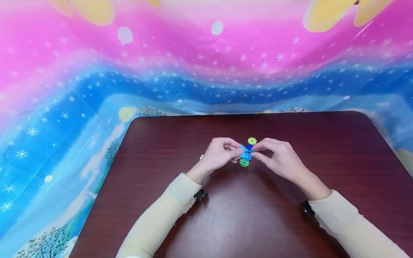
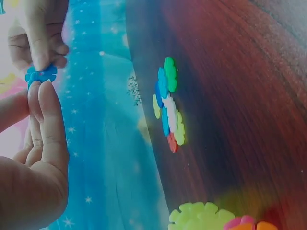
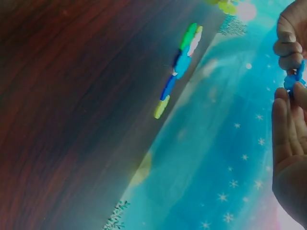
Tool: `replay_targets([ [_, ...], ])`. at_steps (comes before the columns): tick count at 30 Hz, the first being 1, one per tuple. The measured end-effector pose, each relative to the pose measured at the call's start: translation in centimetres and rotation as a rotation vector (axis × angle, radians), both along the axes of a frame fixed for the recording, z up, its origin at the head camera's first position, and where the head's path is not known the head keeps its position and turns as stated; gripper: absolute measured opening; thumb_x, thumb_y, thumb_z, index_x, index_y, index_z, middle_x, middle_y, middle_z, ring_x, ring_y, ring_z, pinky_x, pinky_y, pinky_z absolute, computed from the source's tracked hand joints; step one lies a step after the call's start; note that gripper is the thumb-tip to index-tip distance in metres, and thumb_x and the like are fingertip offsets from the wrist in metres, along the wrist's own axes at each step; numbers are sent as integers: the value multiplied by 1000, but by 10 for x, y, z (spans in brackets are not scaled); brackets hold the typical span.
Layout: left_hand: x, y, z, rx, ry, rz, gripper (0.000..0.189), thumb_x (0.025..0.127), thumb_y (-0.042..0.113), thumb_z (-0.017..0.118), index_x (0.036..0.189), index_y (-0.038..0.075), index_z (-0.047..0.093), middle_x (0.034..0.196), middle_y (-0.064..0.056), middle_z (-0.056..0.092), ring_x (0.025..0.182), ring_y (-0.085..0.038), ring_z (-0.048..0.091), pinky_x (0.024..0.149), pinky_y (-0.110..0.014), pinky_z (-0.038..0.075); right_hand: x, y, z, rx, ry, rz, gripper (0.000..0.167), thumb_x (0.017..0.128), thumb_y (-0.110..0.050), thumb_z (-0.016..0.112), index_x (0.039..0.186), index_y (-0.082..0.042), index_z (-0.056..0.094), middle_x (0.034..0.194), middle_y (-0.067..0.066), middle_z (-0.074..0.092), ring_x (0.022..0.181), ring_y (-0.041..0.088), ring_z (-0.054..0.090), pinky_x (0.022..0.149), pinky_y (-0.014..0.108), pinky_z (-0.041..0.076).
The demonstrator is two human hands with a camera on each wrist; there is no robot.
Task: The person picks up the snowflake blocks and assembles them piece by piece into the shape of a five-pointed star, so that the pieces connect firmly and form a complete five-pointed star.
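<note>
Above the table, my left hand (image 1: 222, 154) and right hand (image 1: 280, 157) meet fingertip to fingertip at blue notched snowflake discs (image 2: 42, 74). The left thumb and fingers pinch one side, and the right thumb and index finger pinch the other. In the right wrist view the blue pieces (image 3: 291, 82) sit at angles to each other, partly covered by fingers. Behind the hands, a flat group of snowflake discs lies on the table, with a yellow disc (image 1: 252, 141) and a green disc (image 1: 244, 163) showing in the head view. Its white disc (image 2: 171, 114) and red disc (image 2: 173, 143) show from the left wrist.
The dark wooden table (image 1: 232, 215) has rounded far corners. More discs, including a large yellow-green one (image 2: 199, 216), lie at the bottom of the left wrist view. A pink and blue patterned cloth (image 1: 193, 71) hangs behind the table and down its left side.
</note>
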State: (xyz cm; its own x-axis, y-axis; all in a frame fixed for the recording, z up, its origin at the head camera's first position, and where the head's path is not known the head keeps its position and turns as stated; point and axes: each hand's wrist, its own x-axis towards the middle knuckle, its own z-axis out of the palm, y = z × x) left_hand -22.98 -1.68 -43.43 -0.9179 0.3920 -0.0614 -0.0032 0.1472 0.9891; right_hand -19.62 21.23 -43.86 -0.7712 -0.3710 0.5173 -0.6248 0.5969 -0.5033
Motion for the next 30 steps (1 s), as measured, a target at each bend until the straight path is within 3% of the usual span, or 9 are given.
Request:
replay_targets([
  [6,-2,-8,1,-40,34,57,14,94,11,78,103,1,76,83,-11,75,64,-19,71,67,-35,63,-21,0,-12,127,-308,-103,28,87,-16,86,111,-8,75,95,-1,73,82,13,70,75,40,60],
  [11,-3,-13,0,-46,34,59,15,95,13,77,105,1,76,85,-8,75,68,-21,71,69,-35,62,-34,-4,-25,329,-496,-165,26,90,-31,82,101,-8,76,81,-2,69,73,15,63,70,41,56],
  [16,-3,-15,-1,-42,35,58,15,96,15,77,105,3,75,86,-8,75,70,-23,72,70,-35,62,-41,-15,-33,444,-551,-217,33,87,-45,83,81,-15,71,60,-1,55,55,18,49,50,35,40],
  [20,-2,-16,-1,-22,26,55,15,96,13,76,106,2,75,85,-9,75,68,-20,70,70,-35,63,-45,-21,-34,477,-569,-245,40,84,-50,84,72,-17,65,58,-1,51,55,18,46,48,34,36],
  [25,-1,-16,-2,-6,9,55,15,96,11,76,105,0,75,84,-9,75,67,-20,70,69,-35,63,-45,-19,-32,436,-640,-242,36,84,-43,86,80,-14,65,64,1,55,59,19,50,52,35,40],
  [30,-2,-17,-4,12,-6,61,15,95,10,77,105,-1,75,84,-9,75,76,-41,71,68,-35,63,-43,-14,-30,351,-624,-213,23,88,-28,85,88,-11,69,72,1,61,65,19,56,60,36,48],
])
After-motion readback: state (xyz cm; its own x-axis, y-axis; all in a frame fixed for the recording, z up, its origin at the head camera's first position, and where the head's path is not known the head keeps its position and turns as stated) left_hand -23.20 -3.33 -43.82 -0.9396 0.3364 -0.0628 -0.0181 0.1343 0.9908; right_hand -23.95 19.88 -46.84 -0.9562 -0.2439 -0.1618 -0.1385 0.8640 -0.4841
